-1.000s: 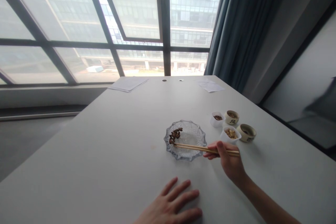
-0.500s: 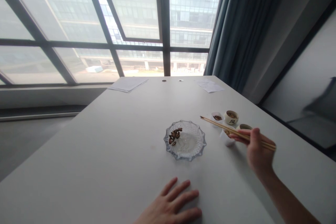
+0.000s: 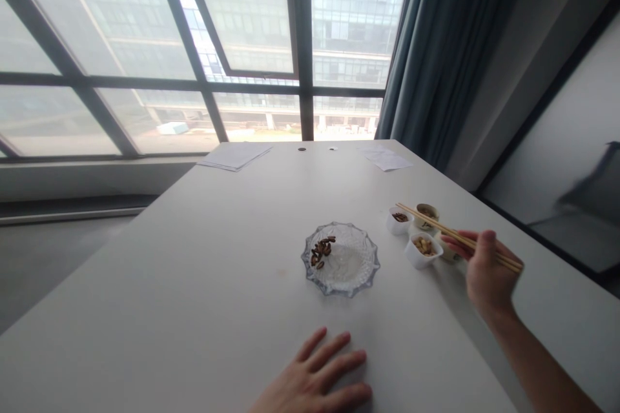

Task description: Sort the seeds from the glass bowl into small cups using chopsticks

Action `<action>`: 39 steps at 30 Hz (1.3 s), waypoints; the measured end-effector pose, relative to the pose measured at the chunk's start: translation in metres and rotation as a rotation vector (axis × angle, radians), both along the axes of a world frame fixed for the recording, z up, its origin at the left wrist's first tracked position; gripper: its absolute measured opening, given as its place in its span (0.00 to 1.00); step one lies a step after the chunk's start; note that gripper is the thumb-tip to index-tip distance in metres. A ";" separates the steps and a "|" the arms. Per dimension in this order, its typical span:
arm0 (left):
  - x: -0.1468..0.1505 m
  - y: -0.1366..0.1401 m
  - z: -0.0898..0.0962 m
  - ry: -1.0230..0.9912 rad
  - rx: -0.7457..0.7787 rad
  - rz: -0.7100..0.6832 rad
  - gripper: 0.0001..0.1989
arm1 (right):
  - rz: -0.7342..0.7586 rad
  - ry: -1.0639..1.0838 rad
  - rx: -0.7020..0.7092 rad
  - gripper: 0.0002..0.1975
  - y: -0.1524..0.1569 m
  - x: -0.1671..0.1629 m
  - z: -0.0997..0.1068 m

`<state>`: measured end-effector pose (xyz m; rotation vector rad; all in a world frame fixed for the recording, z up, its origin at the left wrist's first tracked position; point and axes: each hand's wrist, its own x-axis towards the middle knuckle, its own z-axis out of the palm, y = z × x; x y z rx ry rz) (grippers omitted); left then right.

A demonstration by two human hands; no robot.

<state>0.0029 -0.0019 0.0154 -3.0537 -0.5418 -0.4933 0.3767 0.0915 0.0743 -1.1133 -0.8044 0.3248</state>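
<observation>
A pair of wooden chopsticks [image 3: 436, 227] is held in my right hand [image 3: 494, 271], fingers closed around their rear part. Their tips hover by the far rim of a white plastic cup [image 3: 398, 226] of dark brown pieces, with nothing visible between them. Nearer me is a white cup [image 3: 420, 258] of pale yellowish pieces. Behind the chopsticks are a cream ceramic cup [image 3: 427, 222] and another cup partly hidden by my right hand. My left hand [image 3: 314, 377] lies spread on the table below a scalloped glass plate [image 3: 356, 281], whose left side bears several dark brown oblong pieces [image 3: 322, 250].
White table [image 3: 194, 284] with sheets of paper [image 3: 235, 156] at its far left and more paper [image 3: 387, 159] at the far right. Two small round discs sit near the far edge. A window and a dark curtain [image 3: 426, 58] stand beyond.
My right hand has moved right with the chopsticks, whose tips went right and slightly farther away. A dark bit at the tips no longer shows. My left hand stays put.
</observation>
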 end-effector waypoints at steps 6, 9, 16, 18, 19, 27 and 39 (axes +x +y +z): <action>0.000 0.000 -0.004 0.002 0.004 0.003 0.26 | 0.179 0.011 0.010 0.26 -0.013 -0.027 0.001; 0.000 0.000 -0.004 0.016 0.006 0.003 0.26 | 0.402 -0.074 -0.056 0.24 -0.023 -0.050 -0.006; 0.000 0.000 -0.005 0.020 -0.006 0.001 0.27 | 0.763 -0.176 -0.120 0.21 -0.031 -0.083 -0.019; 0.001 0.000 -0.005 0.019 -0.005 0.007 0.26 | 0.794 -0.176 -0.143 0.21 -0.031 -0.086 -0.019; 0.001 0.000 -0.005 0.014 -0.001 0.008 0.26 | 0.794 -0.165 -0.158 0.22 -0.031 -0.087 -0.019; 0.000 -0.001 -0.002 0.006 -0.001 0.008 0.26 | 0.785 -0.110 -0.190 0.23 -0.032 -0.091 -0.017; 0.001 -0.001 0.003 0.021 0.021 0.011 0.25 | 0.713 -0.099 -0.202 0.26 -0.033 -0.085 -0.011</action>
